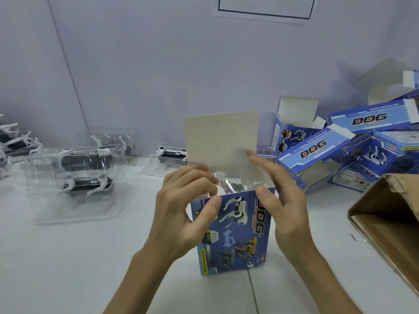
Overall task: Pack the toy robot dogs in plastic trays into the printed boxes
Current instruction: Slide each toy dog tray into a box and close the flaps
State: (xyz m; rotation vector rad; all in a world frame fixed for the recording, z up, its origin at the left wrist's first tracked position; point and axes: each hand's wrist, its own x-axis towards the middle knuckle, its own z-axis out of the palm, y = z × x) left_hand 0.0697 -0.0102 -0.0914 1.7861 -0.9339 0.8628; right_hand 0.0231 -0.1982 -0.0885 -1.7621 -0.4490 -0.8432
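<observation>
left hand [181,211], right hand [288,207] on open printed box [238,236]

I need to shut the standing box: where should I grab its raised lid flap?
Pinch the lid flap by its free top edge, from above: it stands upright, hinged on the far side of the box, so that edge likely folds forward easiest.

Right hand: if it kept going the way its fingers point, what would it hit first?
The raised lid flap of the printed box. The right hand points up and away at it; the fingertips may already touch, depth unclear.
</observation>
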